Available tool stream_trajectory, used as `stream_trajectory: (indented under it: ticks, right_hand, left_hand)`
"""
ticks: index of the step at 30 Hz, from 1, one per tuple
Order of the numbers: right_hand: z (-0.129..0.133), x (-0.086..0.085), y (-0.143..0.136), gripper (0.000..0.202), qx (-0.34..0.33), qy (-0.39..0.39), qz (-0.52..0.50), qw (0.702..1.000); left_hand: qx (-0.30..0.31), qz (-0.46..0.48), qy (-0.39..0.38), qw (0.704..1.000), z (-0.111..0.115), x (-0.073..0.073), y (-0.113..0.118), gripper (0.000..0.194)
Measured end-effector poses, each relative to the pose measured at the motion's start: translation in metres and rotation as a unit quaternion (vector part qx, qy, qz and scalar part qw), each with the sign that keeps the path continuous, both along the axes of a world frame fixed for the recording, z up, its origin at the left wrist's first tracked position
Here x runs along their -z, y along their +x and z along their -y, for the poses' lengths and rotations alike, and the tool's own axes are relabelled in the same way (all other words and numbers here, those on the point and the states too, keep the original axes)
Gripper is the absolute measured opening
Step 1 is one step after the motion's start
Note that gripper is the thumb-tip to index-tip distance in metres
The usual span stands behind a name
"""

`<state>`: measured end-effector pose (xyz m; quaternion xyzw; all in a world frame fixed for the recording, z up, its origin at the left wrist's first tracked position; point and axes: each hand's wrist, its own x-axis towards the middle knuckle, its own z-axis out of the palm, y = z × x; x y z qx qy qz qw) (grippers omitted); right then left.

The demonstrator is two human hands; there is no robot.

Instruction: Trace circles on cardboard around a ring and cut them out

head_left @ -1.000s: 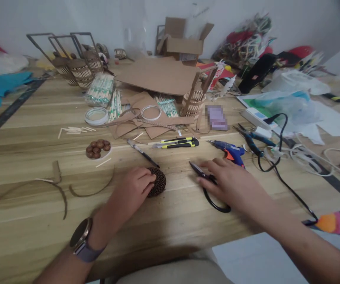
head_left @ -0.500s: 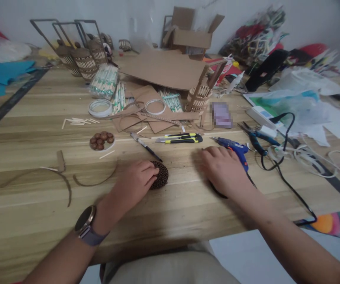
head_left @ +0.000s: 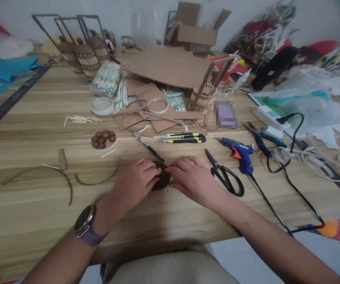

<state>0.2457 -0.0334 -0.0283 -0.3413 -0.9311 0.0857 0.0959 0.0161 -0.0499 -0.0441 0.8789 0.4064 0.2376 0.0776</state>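
A round, dark brown disc, with a honeycomb-like surface resembling coiled corrugated cardboard, lies on the wooden table between my hands. My left hand is closed on its left side, thumb and fingers pinching the edge. From the right, my right hand meets the disc's right edge, its thumb and fingertips closed in a pinch there. Part of the disc is hidden under the fingers. Black-handled scissors lie just right of my right hand. A pen points down toward the disc from behind.
Behind the hands lie a yellow-black utility knife and a dish of brown balls. To the right are a blue glue gun, pliers and cables. Cardboard sheets and stick-covered buckets stand farther back. Cardboard strips lie left.
My right hand has moved left from over the scissors, uncovering them, to the disc's right edge. My left hand stays on the disc. The view has shifted slightly.
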Motion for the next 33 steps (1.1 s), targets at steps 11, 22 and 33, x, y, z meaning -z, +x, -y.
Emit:
stream_trajectory:
  ticks: [11, 22, 33]
  right_hand:
    - [0.002, 0.008, 0.004, 0.041, 0.023, -0.067, -0.061, 0.996]
    - [0.009, 0.007, 0.008, 0.049, 0.049, -0.116, -0.340, 0.932]
    - [0.020, 0.009, 0.008, 0.066, 0.017, -0.132, -0.448, 0.884]
  left_hand:
    - [-0.082, -0.096, -0.051, 0.991, 0.010, -0.004, 0.004, 0.113]
    - [-0.077, 0.070, -0.009, 0.994, 0.012, -0.010, 0.007, 0.092]
    - [-0.036, 0.147, 0.047, 0.987, 0.018, -0.018, 0.015, 0.076]
